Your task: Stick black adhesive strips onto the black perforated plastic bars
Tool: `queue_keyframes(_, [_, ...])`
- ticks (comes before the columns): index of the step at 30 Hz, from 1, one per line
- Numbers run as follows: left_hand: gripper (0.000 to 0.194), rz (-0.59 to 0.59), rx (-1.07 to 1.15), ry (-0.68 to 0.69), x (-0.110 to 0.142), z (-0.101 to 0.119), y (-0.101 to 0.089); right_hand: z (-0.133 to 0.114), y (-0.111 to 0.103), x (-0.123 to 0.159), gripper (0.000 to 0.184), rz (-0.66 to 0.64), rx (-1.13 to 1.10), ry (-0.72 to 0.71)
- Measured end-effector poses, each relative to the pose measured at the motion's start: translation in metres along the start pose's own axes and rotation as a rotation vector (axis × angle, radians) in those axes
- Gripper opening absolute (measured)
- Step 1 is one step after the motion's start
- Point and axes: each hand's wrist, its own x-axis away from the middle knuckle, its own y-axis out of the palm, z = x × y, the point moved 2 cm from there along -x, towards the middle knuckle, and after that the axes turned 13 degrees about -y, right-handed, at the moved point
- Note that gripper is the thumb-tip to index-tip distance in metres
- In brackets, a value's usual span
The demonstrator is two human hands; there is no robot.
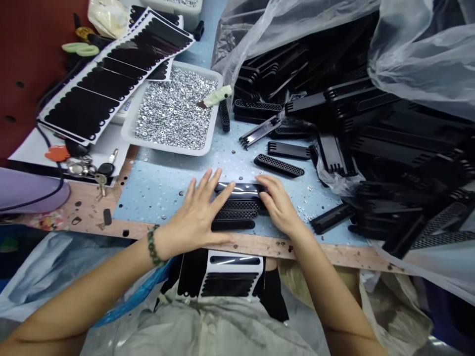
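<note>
Place: small-parts assembly workshop
Shown by: workbench [282, 250]; tray of silver metal rings [166, 150]; heaped black plastic parts [389, 143]

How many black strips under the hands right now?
4, in a row on the blue work surface under the left hand and right hand: a glossy strip, two mesh strips, a plain strip. Others may be hidden.

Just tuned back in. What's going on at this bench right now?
A person's left hand and right hand rest spread on a row of black perforated strips on a blue-topped bench. Beyond them sits a white tray of small silver pieces. To the right lies a heap of similar black strips, partly under clear plastic.
</note>
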Motion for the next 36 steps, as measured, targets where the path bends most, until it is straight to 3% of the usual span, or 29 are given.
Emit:
queue_keyframes(3, [0.080,0.146,0.094,-0.074,0.018,0.000,-0.017,0.006,-0.014,0.022,0.036,0.307,-0.033,0.163])
queue_keyframes(6, [0.071,0.089,0.176,-0.171,0.021,-0.004,-0.021,0.006,-0.013,0.041,0.043,0.410,-0.152,0.262])
queue_keyframes(10, [0.083,-0.145,0.174,-0.304,0.005,-0.007,-0.011,-0.012,0.006,0.049,0.053,0.305,-0.215,0.313])
queue_keyframes(14, [0.080,-0.250,0.184,-0.239,-0.003,-0.003,-0.005,-0.028,0.018,0.050,0.053,0.223,-0.189,0.348])
queue_keyframes(19, [0.069,-0.170,0.173,-0.204,-0.017,-0.003,-0.011,-0.007,0.002,0.041,0.049,0.240,-0.143,0.264])
queue_keyframes(24, [0.055,-0.259,0.217,-0.027,-0.049,-0.002,-0.016,0.016,-0.016,0.015,0.055,-0.050,-0.099,0.104])
queue_keyframes(27, [0.050,-0.287,0.222,-0.002,-0.061,-0.005,-0.018,0.018,-0.018,0.001,0.050,-0.135,-0.054,0.008])
queue_keyframes(31, [0.050,-0.261,0.187,0.053,-0.074,-0.005,-0.018,0.022,-0.011,-0.010,0.052,-0.162,0.015,-0.083])
queue_keyframes(36, [0.065,-0.184,0.009,0.133,-0.098,0.010,-0.008,0.019,-0.015,-0.025,0.046,-0.089,0.047,-0.216])
